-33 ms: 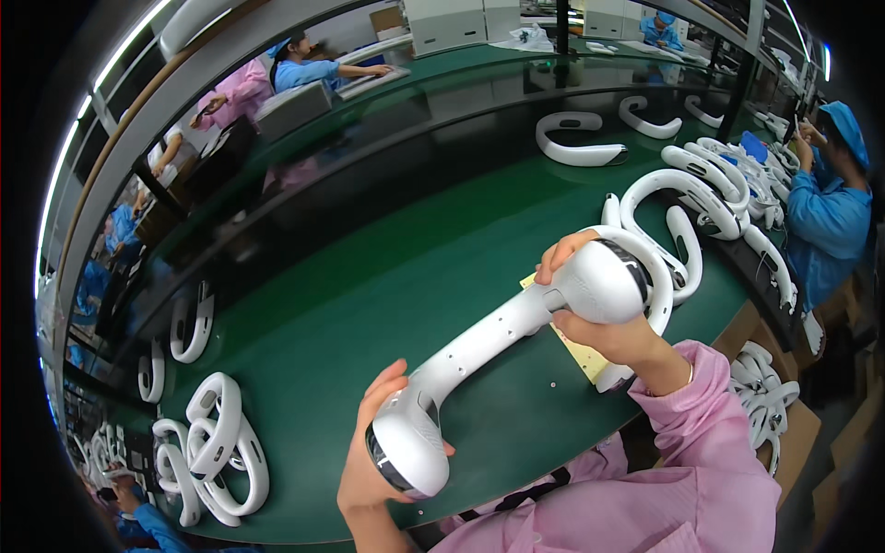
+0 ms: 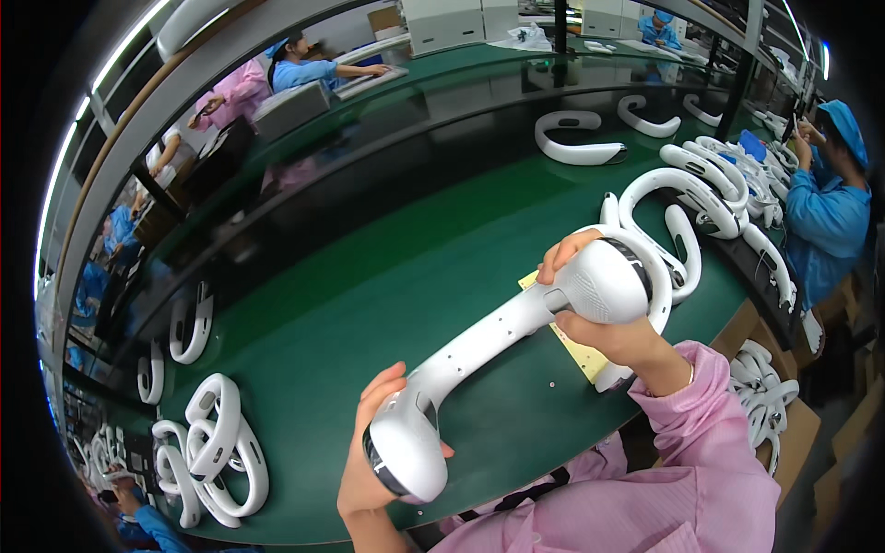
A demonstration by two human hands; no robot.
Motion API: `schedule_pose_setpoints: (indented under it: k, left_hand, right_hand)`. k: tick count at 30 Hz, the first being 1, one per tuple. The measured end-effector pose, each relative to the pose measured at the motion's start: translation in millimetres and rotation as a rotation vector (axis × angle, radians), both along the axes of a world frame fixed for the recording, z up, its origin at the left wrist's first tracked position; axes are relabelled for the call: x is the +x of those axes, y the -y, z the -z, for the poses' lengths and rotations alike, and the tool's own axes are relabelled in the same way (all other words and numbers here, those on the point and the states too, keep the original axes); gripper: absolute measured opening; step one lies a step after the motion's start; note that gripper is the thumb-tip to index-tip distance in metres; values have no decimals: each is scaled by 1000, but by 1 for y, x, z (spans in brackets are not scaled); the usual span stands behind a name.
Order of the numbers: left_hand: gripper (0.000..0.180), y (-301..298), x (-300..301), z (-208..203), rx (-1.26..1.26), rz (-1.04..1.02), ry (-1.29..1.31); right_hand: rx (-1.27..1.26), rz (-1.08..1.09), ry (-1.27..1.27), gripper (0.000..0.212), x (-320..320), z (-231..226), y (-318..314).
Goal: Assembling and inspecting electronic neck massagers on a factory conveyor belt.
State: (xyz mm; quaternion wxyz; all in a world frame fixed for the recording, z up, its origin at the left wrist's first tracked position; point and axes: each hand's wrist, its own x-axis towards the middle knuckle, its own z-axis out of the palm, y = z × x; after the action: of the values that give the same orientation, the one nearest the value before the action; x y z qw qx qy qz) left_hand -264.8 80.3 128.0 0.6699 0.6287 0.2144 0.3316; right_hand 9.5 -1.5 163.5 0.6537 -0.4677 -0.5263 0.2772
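Note:
A white U-shaped neck fan (image 2: 484,346) is held up above the green table, its middle band running slantwise between two rounded ends with dark glossy edges. My left hand (image 2: 364,452) is closed round the nearer left end, fingers behind it. At the other end, my right hand (image 2: 608,339) grips where the band meets the bulb, thumb below and fingers above. Small dark holes dot the band. Beneath my right hand lies a yellow sheet (image 2: 581,355), partly covered. Beside that hand, more white neck fans (image 2: 684,253) rest on the table, partly hidden behind the held one.
A pile of neck fans (image 2: 221,452) lies at the left, with others along the far edge (image 2: 581,155). A cardboard box (image 2: 797,438) holding white parts stands at the lower right. A co-worker in blue (image 2: 830,212) is at the right. Dark shelving (image 2: 369,175) crosses behind the table.
The neck fan's left end has shifted very slightly to the left in my hands. Both grips look the same.

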Motion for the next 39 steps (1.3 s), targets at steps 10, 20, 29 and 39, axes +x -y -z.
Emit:
schedule_pose_setpoints:
  k: [10, 20, 29, 39]
  left_hand:
    - [69, -7, 25, -12, -25, -333, -10]
    - [57, -27, 50, -11, -402, -374, -32]
    - [57, -51, 64, 7, -548, -372, 121]
    - [37, -77, 74, 5, -740, -279, 498]
  right_hand:
    - [-432, -212, -254, 57, -3, -20, -7]
    - [-714, -116, -331, 63, -5, -19, -30]
    - [-680, -58, -583, 52, 4, 0, -59]
    - [-460, -883, -1174, 95, 26, 14, -33]
